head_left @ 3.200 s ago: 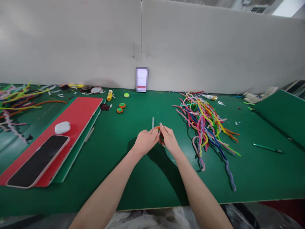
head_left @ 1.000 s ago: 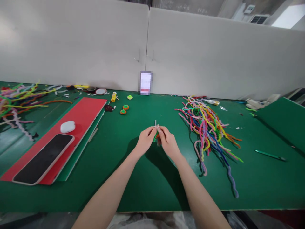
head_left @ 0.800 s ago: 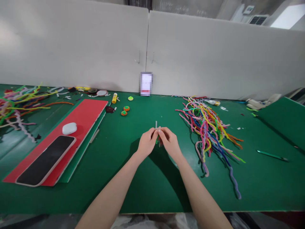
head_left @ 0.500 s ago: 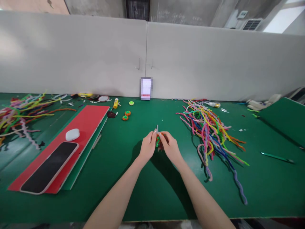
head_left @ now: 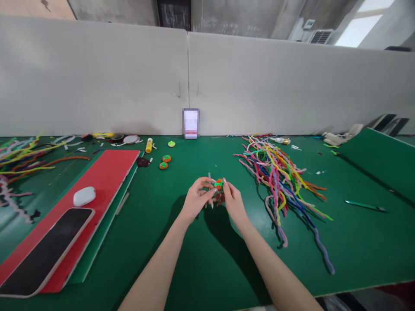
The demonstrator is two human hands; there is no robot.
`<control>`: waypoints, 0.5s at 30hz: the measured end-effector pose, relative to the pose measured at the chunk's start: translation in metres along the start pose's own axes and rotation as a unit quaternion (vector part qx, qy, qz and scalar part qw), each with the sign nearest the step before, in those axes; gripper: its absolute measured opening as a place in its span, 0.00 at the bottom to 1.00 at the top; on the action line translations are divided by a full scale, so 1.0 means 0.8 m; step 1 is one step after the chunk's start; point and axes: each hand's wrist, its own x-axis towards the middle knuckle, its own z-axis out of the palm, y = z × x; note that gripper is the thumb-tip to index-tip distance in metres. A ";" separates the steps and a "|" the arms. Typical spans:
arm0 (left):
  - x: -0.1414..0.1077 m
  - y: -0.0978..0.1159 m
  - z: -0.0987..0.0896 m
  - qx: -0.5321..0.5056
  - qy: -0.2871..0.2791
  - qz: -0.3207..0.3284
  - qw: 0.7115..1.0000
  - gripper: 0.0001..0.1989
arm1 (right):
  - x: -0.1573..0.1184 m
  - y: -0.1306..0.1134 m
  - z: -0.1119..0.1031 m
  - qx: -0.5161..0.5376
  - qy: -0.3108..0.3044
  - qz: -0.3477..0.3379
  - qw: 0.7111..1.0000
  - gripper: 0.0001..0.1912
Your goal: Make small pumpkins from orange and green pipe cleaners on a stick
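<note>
Over the middle of the green table, my right hand (head_left: 234, 201) pinches a small orange and green fuzzy piece (head_left: 219, 184) between thumb and fingers. My left hand (head_left: 196, 199) is on its left side, fingers curled, with the thumb tip close to the piece. A thin pale strip (head_left: 209, 175) sticks up behind the left fingers, and a pale tip shows below them; what these belong to is hidden. Two similar orange and green pieces, one (head_left: 166, 158) behind the other (head_left: 164, 165), lie to the left, with a pale green one (head_left: 171, 144) farther back.
Colourful fuzzy stems (head_left: 275, 172) spread at the right, with more (head_left: 19, 160) at the far left. A red board (head_left: 106, 181) carries a white case (head_left: 84, 196) and a phone (head_left: 48, 250). A glue stick (head_left: 148, 145), a lit screen (head_left: 191, 123) and a green pen-like tool (head_left: 365, 205) are farther out.
The view has shifted. My hands have moved slightly apart, and the orange and green piece now shows more clearly at my right fingertips. The pale strip sits beside my left fingers.
</note>
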 end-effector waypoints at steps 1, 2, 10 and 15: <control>0.000 0.001 0.001 -0.003 0.003 0.001 1.000 0.18 | 0.000 -0.001 0.000 -0.004 -0.005 0.000 1.000 0.19; 0.000 0.001 0.002 -0.007 0.009 0.004 1.000 0.18 | 0.000 -0.002 -0.001 -0.006 -0.007 -0.001 1.000 0.20; 0.002 0.005 0.001 -0.025 0.066 0.015 0.997 0.13 | -0.003 -0.010 0.002 0.025 -0.035 0.006 0.999 0.17; 0.001 0.008 -0.002 -0.042 0.067 -0.001 0.997 0.13 | -0.004 -0.011 0.001 0.018 -0.056 0.013 0.998 0.17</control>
